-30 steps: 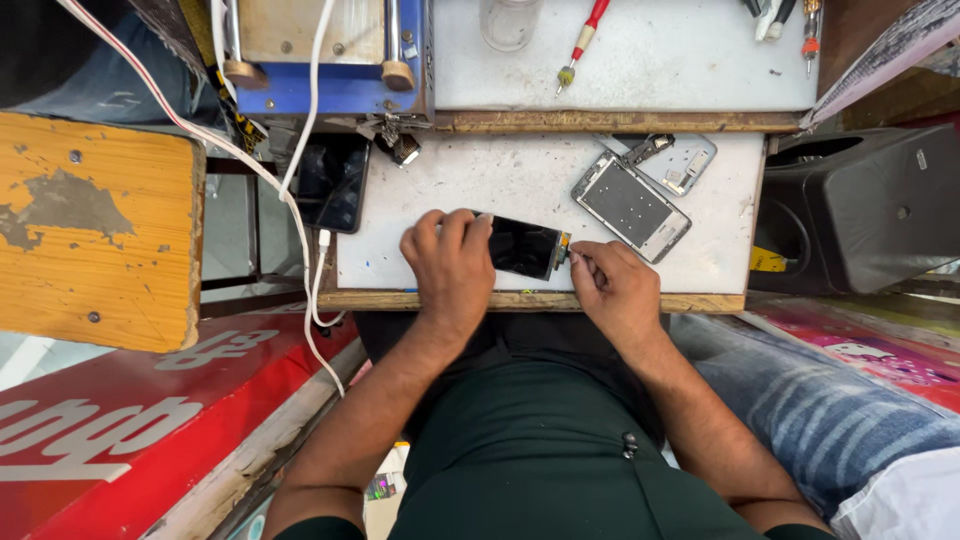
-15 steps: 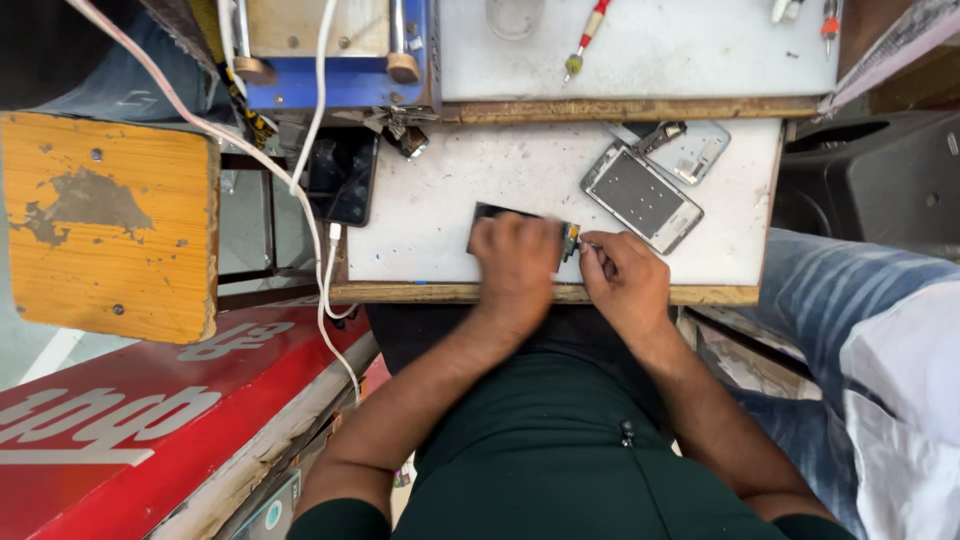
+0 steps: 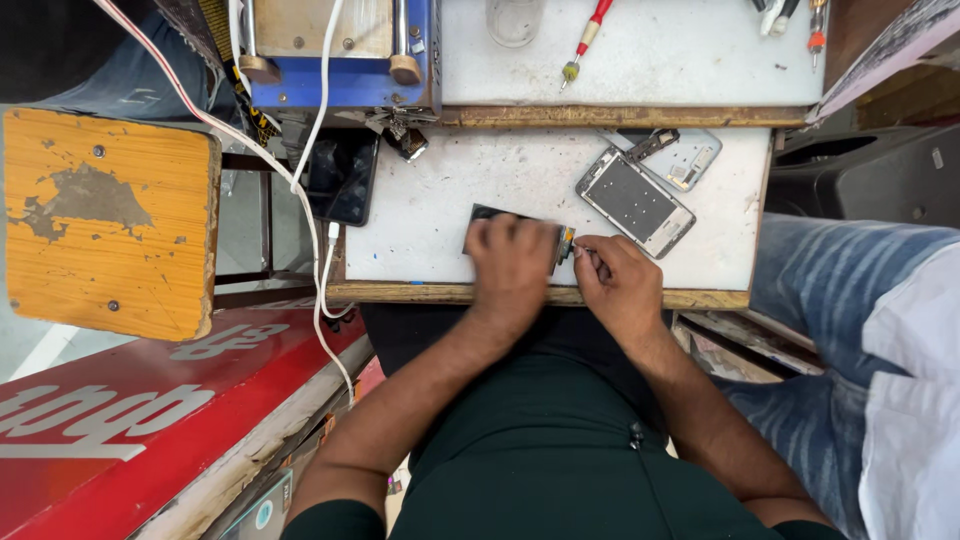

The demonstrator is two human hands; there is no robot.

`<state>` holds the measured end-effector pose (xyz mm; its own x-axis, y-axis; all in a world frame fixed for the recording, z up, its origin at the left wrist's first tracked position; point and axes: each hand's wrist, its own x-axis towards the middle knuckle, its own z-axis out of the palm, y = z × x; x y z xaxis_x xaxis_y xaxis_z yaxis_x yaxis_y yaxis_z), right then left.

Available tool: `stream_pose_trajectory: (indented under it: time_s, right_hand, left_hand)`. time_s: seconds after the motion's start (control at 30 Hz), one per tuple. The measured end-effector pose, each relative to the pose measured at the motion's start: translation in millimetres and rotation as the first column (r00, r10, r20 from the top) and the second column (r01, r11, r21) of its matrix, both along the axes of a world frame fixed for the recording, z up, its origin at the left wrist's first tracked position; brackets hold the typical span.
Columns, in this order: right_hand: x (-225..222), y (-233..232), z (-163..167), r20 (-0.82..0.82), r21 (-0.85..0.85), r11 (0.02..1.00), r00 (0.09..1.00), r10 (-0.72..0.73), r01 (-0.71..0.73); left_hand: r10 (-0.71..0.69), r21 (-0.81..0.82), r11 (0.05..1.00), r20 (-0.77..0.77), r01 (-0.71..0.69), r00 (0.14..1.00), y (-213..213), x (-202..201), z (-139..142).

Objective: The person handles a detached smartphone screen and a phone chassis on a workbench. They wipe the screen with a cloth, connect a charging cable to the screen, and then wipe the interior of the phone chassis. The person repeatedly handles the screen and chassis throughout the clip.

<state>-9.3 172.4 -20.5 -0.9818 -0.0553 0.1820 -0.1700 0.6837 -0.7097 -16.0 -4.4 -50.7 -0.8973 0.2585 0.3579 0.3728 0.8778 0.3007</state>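
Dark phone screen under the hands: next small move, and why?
Probably keep the left hand pressing the dark phone screen flat on the white board while the right hand works its fingertips along the screen's right end, since that is where they pinch and the part looks otherwise unclamped.

Even, soft daylight fills the scene, with only faint shadows on the white worktop [image 3: 450, 210]. The left hand [image 3: 512, 262] is motion-blurred; the rest stays sharp.

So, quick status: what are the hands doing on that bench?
Left hand flat on dark phone part. Right hand pinching at its right end. Phone frame lies apart, not in the way.
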Motion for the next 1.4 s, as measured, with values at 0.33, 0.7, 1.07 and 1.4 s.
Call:
stream_pose_trajectory:
  time_s: [0.33,0.7,1.07,1.4]
  right_hand:
    - [0.2,-0.3,-0.3,-0.013,-0.002,1.000,1.000,0.006,-0.006]
    - [2.0,-0.1,-0.2,-0.019,-0.005,1.000,1.000,0.008,-0.008]
    - [0.7,1.0,0.9,0.022,-0.034,0.999,1.000,0.007,-0.006]
    - [-0.3,-2.5,3.2,0.017,0.002,0.999,0.999,0.034,-0.034]
  left_hand:
    - [-0.015,0.061,0.998,-0.007,0.015,1.000,6.4,3.6,3.1]
    - [0.020,-0.039,0.999,0.031,-0.019,0.999,-2.8,2.2,0.8]
    - [0.212,-0.066,0.975,0.010,-0.211,0.977,-29.7,-5.5,-0.3]
    - [0.177,-0.032,0.984,0.004,-0.177,0.984,-30.4,-2.4,8.3]
